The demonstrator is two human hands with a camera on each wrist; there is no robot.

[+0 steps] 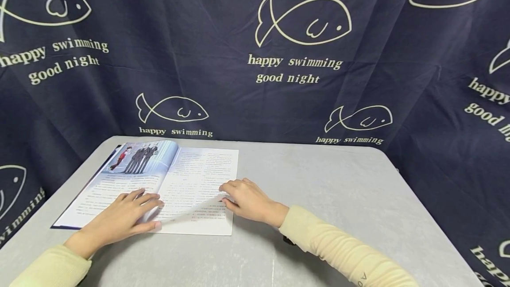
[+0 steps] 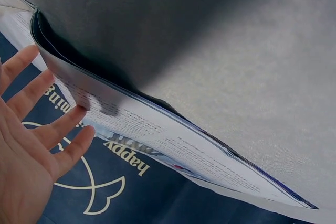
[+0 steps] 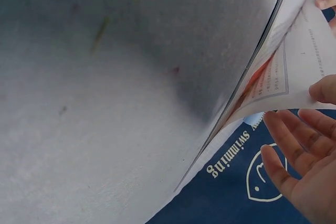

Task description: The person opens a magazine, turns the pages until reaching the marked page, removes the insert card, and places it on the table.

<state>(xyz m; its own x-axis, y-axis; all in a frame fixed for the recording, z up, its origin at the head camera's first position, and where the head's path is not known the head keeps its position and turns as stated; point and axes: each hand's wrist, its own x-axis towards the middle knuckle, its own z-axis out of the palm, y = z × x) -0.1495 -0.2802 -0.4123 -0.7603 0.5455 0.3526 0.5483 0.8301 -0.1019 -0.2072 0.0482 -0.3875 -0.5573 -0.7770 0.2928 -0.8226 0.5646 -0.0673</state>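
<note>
An open book (image 1: 85, 200) lies on the left half of the table, with a picture of dark-suited figures at the top of its left page. My left hand (image 1: 117, 220) rests on the book near the spine, fingers spread and thumb over the lower edge. At the outer edge of the right-hand side, my right hand (image 1: 253, 200) pinches a printed page (image 3: 310, 61) between thumb and fingers. That page bends up from the sheets beneath, and a strip of reddish print shows under it in the right wrist view. The left wrist view shows the left fingers (image 2: 68, 124) against the left page.
A grey table (image 1: 318, 189) with rounded corners carries the book, and its surface extends right of it. Behind and on both sides hangs a dark blue curtain (image 1: 231, 56) with fish outlines and lettering. Light yellow sleeves (image 1: 338, 247) cover both forearms.
</note>
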